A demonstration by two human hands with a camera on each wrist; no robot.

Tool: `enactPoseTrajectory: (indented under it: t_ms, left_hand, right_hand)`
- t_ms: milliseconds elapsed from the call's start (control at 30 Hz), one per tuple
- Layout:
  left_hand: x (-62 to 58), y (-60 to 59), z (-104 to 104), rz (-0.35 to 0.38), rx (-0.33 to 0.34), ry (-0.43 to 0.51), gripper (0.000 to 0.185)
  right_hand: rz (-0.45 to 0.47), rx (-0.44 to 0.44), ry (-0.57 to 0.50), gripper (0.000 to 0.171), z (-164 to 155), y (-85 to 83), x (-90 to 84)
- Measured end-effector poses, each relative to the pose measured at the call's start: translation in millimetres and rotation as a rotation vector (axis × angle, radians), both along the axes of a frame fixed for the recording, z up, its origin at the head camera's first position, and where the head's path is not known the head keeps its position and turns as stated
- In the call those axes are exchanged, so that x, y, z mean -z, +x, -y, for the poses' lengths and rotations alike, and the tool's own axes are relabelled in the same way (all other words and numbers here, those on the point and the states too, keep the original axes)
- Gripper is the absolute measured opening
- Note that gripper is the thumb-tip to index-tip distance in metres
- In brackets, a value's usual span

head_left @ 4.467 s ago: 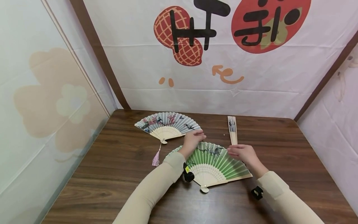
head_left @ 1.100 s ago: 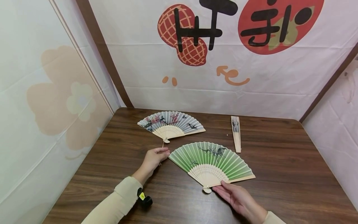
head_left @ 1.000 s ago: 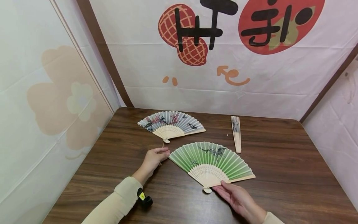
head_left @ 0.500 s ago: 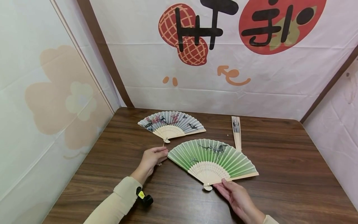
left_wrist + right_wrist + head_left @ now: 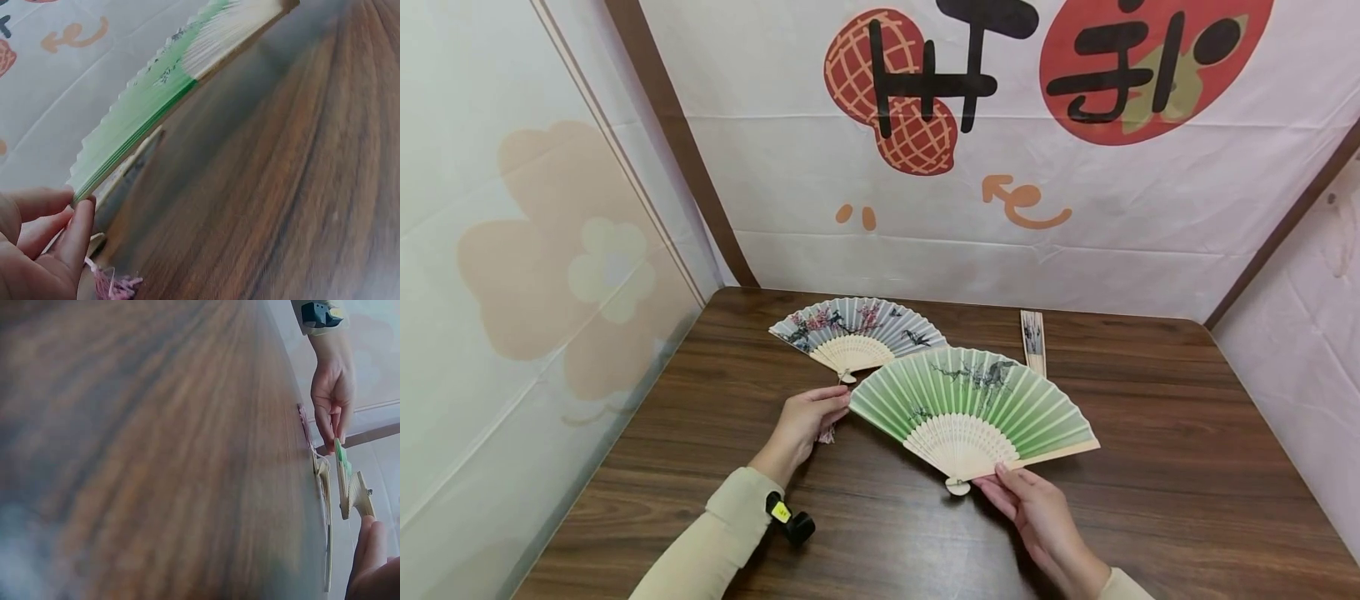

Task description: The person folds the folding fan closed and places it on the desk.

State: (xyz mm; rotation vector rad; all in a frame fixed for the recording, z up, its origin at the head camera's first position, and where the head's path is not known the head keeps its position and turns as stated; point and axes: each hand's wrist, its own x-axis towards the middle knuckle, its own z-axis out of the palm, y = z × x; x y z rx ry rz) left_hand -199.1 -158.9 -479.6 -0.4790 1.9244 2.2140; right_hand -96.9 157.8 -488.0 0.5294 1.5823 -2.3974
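A spread green folding fan (image 5: 1041,408) with pale ribs and a dark branch print is held tilted above the table. My left hand (image 5: 801,425) pinches its left outer corner between thumb and fingers; the left wrist view shows that pinch on the green edge (image 5: 140,134). Lower right, my right hand (image 5: 1045,521) grips the wooden guard close to the pivot, thumb on top and fingers underneath. In the right wrist view the fan (image 5: 343,484) appears edge-on between both hands, raised off the tabletop.
Behind the green fan lies an open grey fan (image 5: 842,321) with pink blossoms; its pink tassel (image 5: 827,435) hangs by my left hand. A folded fan (image 5: 1033,340) lies back right, partly covered by the green one. Fabric walls (image 5: 880,258) border the wooden table (image 5: 880,550).
Earlier my hands were at the green fan's top edge as it lay on the table. They then took its left corner and lower guard, and the fan has risen, now overlapping the other two.
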Motion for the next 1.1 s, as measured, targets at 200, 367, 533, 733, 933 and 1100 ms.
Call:
enactPoseTrajectory:
  t_ms: [200, 367, 533, 733, 933, 1100]
  left_hand:
    - [-3.0, -2.0, -6, 0.022, -0.01, 0.123, 0.044]
    - [-4.6, -5.9, -18, -0.024, -0.075, 0.262, 0.045]
    - [-6.8, -10.1, -27, -0.074, -0.167, 0.344, 0.035]
    - [-7.9, -15.3, -34, -0.121, -0.288, 0.406, 0.02]
    - [-9.2, -20.4, -37, -0.153, -0.347, 0.416, 0.018]
    - [-10.0, -23.7, -37, -0.165, -0.361, 0.417, 0.014]
  right_hand:
    - [-0.023, 0.027, -0.012, 0.023, 7, -8.8, 1.4]
    - [-0.056, 0.043, -0.005, 0.018, 11, -15.9, -0.7]
    - [-0.095, 0.063, -0.009, 0.014, 13, -23.8, -4.2]
    - [-0.093, 0.089, -0.046, 0.015, 17, -33.8, -8.2]
    - [-0.077, 0.121, -0.096, 0.022, 20, -39.9, -11.6]
    - [-0.081, 0.117, -0.105, 0.02, 21, -43.1, -13.1]
